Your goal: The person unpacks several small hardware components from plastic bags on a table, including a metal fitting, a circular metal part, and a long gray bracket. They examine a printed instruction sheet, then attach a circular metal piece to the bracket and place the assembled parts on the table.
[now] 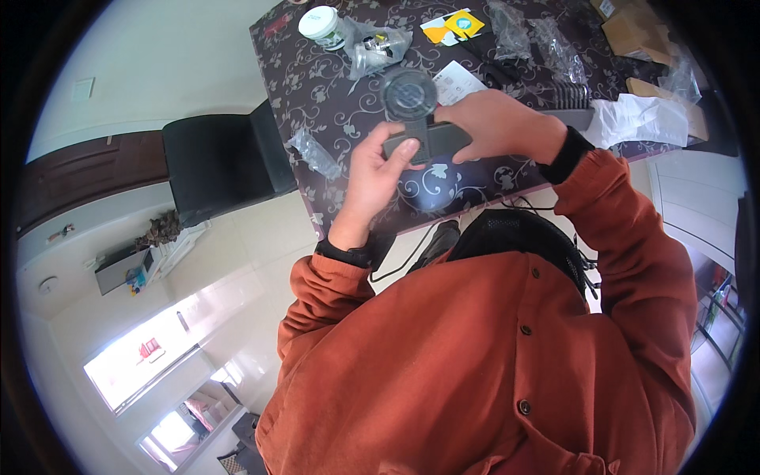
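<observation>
Both hands were up over the near edge of the worktop (317,87), closed on one grey device (423,141). Right hand (503,125) gripped the right end of its flat rectangular body, fingers curled over the top. Left hand (378,162) held the left end, thumb pressed on the front face, fingers wrapped behind. Device sat between the two hands, above the worktop edge; whether it touched the surface could not be told. A round, disc-shaped part (409,93) with a clear rim stood up from the middle of the body.

Largest first:
- Rust-orange buttoned shirt (491,356) filled the lower frame; dark cuffs showed at both wrists.
- Worktop dark brown with a pale scroll-and-flower pattern.
- Black chair (218,162) stood just left of the worktop.
- Black mesh item (518,229) with cords lay below the worktop edge, near the chest.
- White crumpled wrapping (641,119) at the right, beside a black comb-like finned part (571,96).
- Cardboard boxes (629,28) at the far right corner.
- Clear plastic bags (534,36) at the far side, contents unclear.
- White paper sheet (459,79) just behind the disc.
- Crumpled clear bag (378,43) with small parts, touching a white round tub (321,24).
- Yellow and white card (451,25) at the far edge.
- Small clear bag (314,153) lay near the left hand.
</observation>
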Demonstrator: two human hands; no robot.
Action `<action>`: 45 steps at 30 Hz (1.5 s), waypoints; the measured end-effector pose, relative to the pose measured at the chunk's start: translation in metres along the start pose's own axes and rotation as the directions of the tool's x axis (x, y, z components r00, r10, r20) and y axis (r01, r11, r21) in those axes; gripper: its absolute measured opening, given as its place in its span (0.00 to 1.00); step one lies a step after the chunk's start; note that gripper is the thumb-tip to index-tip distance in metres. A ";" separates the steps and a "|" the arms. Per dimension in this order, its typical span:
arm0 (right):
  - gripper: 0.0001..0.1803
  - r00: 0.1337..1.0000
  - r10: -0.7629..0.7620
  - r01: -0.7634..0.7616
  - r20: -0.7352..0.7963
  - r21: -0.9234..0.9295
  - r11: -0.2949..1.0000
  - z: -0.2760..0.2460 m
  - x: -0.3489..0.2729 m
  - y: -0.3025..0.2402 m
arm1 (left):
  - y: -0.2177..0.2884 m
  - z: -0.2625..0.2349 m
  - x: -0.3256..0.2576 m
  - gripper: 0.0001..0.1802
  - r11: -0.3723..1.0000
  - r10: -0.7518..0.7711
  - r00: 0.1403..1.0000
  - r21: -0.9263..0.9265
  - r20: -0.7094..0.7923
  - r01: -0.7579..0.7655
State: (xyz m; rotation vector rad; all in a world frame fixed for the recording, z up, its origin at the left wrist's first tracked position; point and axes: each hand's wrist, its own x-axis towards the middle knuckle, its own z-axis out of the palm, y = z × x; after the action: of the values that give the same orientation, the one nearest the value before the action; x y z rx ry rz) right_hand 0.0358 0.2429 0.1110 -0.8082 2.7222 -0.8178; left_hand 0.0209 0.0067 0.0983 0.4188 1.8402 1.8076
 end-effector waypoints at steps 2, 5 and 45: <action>0.25 0.997 0.028 -0.022 -0.069 0.080 0.997 -0.007 -0.014 0.008 | 0.000 -0.009 0.000 0.13 0.998 0.003 0.999 -0.063 -0.045 -0.005; 0.28 0.963 0.036 -0.081 -0.269 -0.160 0.984 -0.015 -0.034 0.026 | 0.003 -0.026 -0.006 0.13 0.996 -0.008 0.993 -0.087 -0.121 -0.002; 0.20 0.606 0.685 0.720 -0.405 0.646 -0.255 -0.059 -0.078 0.057 | 0.025 -0.041 0.005 0.18 0.963 0.197 0.972 -0.159 -0.130 -0.216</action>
State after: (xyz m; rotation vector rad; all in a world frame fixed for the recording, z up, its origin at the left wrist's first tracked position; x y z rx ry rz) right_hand 0.0567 0.3524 0.1299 0.2198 0.7077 -3.3781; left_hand -0.0097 -0.0224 0.1212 0.4664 1.7489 2.1539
